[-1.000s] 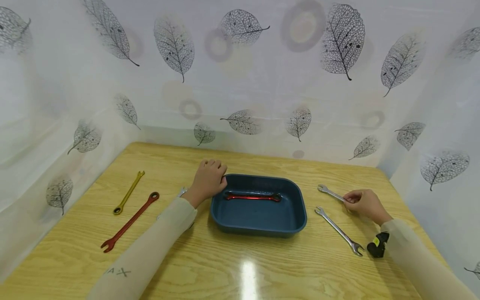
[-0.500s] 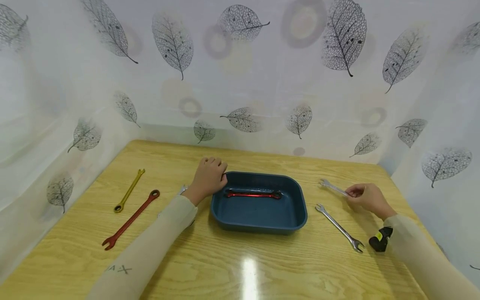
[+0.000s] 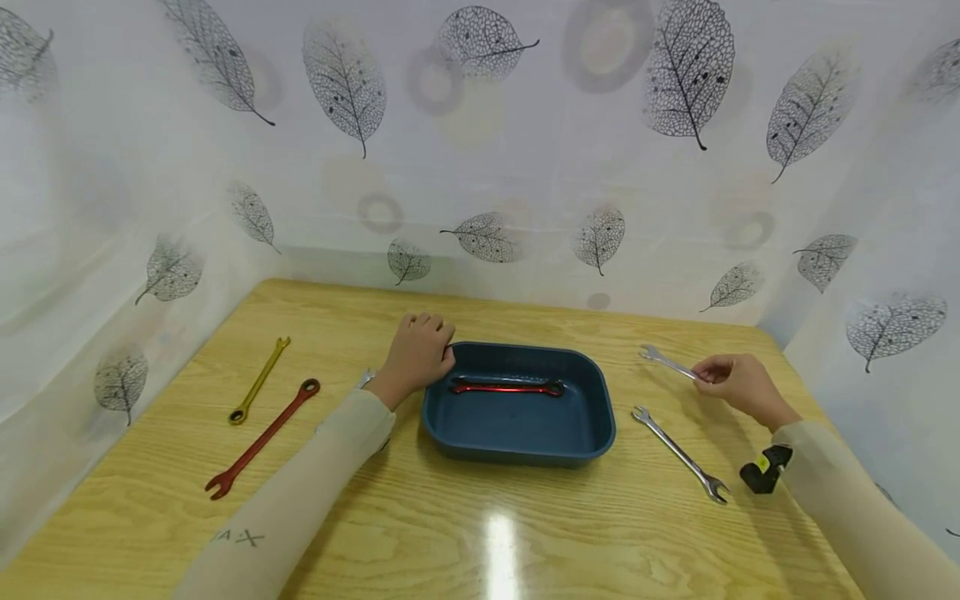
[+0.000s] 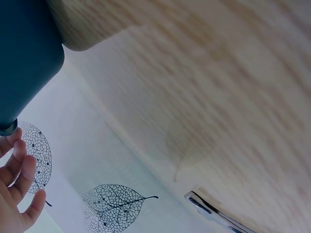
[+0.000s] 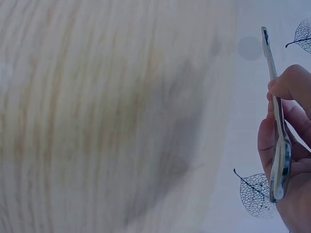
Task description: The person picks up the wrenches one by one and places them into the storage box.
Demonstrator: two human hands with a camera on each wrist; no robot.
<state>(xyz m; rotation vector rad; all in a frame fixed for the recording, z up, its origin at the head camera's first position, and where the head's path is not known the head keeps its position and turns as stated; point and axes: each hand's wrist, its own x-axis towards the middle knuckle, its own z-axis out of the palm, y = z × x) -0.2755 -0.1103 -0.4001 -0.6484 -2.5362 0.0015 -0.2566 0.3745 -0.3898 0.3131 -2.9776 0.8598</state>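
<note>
My left hand (image 3: pixel 417 357) grips the far left corner of a dark blue rectangular bin (image 3: pixel 517 457); in the left wrist view its fingers (image 4: pixel 19 170) curl at the rim. Inside the bin lies a shiny red wrench (image 3: pixel 506 388). On the right, my right hand (image 3: pixel 738 387) pinches a silver wrench (image 3: pixel 667 362) between thumb and fingers. The right wrist view shows this wrench (image 5: pixel 274 107) held off the table, its shadow below. A second silver wrench (image 3: pixel 678 454), open-ended at both ends, lies on the table just in front of that hand.
On the left lie a gold wrench (image 3: pixel 258 382) and a matte red wrench (image 3: pixel 262 437). Another silver wrench (image 4: pixel 216 213) is mostly hidden under my left forearm. A leaf-patterned sheet (image 3: pixel 517 167) hangs around the wooden table (image 3: pixel 420 533). A black wrist mount (image 3: pixel 765 469) sits at my right sleeve.
My right hand has lifted the silver wrench off the table and moved it slightly away from me. The left hand stays on the bin's corner.
</note>
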